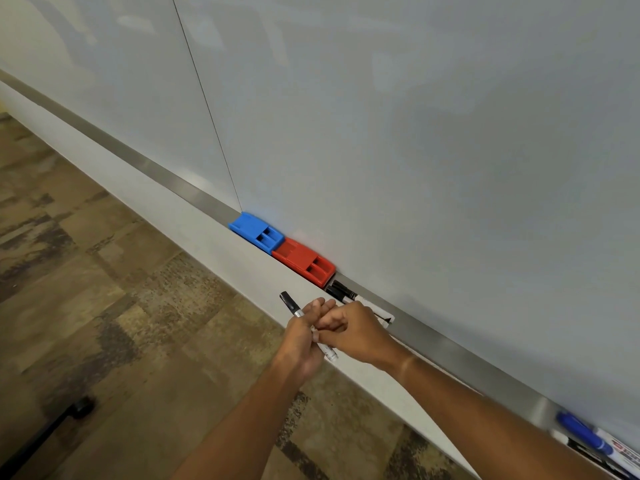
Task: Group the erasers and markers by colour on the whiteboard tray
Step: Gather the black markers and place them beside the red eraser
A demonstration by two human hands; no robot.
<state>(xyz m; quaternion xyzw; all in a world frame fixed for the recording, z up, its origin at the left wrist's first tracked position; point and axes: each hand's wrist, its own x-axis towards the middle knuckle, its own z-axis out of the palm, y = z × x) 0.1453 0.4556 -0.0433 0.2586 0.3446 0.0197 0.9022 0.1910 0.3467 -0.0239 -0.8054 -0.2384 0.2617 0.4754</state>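
Note:
A blue eraser [255,233] and a red eraser [305,261] lie end to end on the metal whiteboard tray [450,351]. Right of the red eraser lie two or three black markers [341,292], partly hidden behind my right hand. In front of the tray, my left hand [301,344] is wrapped around a black-capped marker [290,303] with its cap pointing up and left. My right hand [360,332] meets it, fingers curled on the same marker's white barrel. At the far right of the tray lies a blue marker [585,433] beside a black one [581,449].
The whiteboard [415,133] fills the upper view, with a vertical seam left of the blue eraser. A white wall strip runs below the tray, and brown patterned carpet [121,306] lies beneath. A dark chair or stand caster [81,408] sits on the floor at lower left.

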